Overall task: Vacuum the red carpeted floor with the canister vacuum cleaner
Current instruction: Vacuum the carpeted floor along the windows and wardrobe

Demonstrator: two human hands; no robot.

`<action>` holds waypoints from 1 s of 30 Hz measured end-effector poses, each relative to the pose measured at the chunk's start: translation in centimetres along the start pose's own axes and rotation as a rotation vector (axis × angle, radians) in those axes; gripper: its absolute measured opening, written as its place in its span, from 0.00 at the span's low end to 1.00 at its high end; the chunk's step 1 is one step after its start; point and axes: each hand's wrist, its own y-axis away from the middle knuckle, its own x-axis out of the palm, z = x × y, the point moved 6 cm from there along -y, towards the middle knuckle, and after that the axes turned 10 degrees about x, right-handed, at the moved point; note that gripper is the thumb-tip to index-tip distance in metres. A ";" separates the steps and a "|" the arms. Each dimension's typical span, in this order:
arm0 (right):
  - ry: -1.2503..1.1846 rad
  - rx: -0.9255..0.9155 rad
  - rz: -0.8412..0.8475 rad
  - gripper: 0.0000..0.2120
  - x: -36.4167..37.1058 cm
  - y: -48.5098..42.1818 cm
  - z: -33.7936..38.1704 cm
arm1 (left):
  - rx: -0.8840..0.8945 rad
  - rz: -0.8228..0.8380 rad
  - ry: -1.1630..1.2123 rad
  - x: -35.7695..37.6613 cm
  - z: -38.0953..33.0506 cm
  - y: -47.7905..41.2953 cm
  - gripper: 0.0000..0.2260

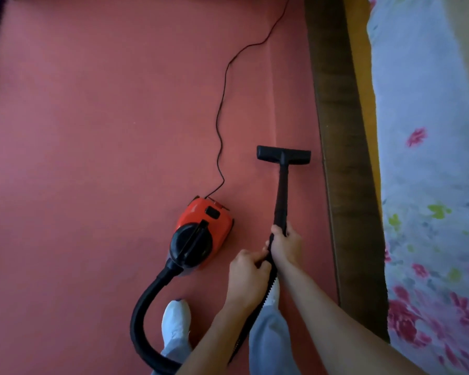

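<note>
Head view: right hand (286,246) clenched round wand (281,196); left hand (248,269) gripping hose (146,301) just below.

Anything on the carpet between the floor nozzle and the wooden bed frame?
Nothing: in the head view only a narrow strip of bare red carpet separates the floor nozzle from the wooden bed frame.

A red carpet (92,131) covers the floor. On it, near centre, rests an orange vacuum cleaner (201,231). Its black cord (220,125) trails toward twelve o'clock. A black floor nozzle (283,156) lies flat at two o'clock from the cleaner, beside a wooden bed frame (339,158).
</note>
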 end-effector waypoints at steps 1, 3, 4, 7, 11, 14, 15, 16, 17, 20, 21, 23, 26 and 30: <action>0.000 0.007 0.021 0.05 0.7 -1.7 -0.2 | -0.004 -0.045 -0.006 0.3 0.8 -1.1 0.14; 0.005 0.040 0.067 0.04 1.9 -4.6 -1.4 | -0.011 -0.133 -0.013 1.2 2.3 -2.8 0.15; 0.007 0.061 0.084 0.05 2.2 -5.8 -2.1 | -0.027 -0.164 -0.012 1.6 3.0 -3.4 0.15; 0.015 0.144 0.154 0.07 2.8 -8.6 -4.4 | -0.115 -0.236 -0.002 3.4 5.7 -4.7 0.15; 0.050 0.281 0.165 0.09 3.2 -10.9 -6.8 | -0.201 -0.319 0.035 5.5 8.0 -5.2 0.15; 0.219 0.356 0.157 0.11 3.2 -12.8 -8.7 | -0.260 -0.323 0.056 7.5 10.0 -5.2 0.15; 0.315 0.377 0.169 0.12 3.2 -13.3 -9.3 | -0.280 -0.319 0.058 8.1 10.7 -5.0 0.15; 0.407 0.387 0.191 0.12 3.2 -13.7 -9.7 | -0.293 -0.313 0.059 8.6 11.4 -4.9 0.14; 0.490 0.385 0.219 0.10 3.2 -14.0 -10.0 | -0.301 -0.307 0.058 9.0 12.2 -4.7 0.14; 0.665 0.376 0.308 0.10 3.4 -14.1 -11.0 | -0.300 -0.278 0.011 9.8 14.1 -4.2 0.13; 0.689 0.386 0.333 0.10 3.5 -14.1 -11.4 | -0.295 -0.267 -0.021 10.0 14.7 -4.0 0.14; 0.729 0.411 0.377 0.10 3.7 -13.8 -12.4 | -0.300 -0.244 -0.073 10.4 16.2 -3.6 0.14; 0.836 0.375 0.418 0.11 4.1 -13.5 -13.7 | -0.338 -0.175 -0.116 10.5 18.5 -2.6 0.14; 0.977 0.222 0.372 0.11 3.1 -12.0 -14.6 | -0.387 -0.202 -0.120 9.5 19.9 0.3 0.17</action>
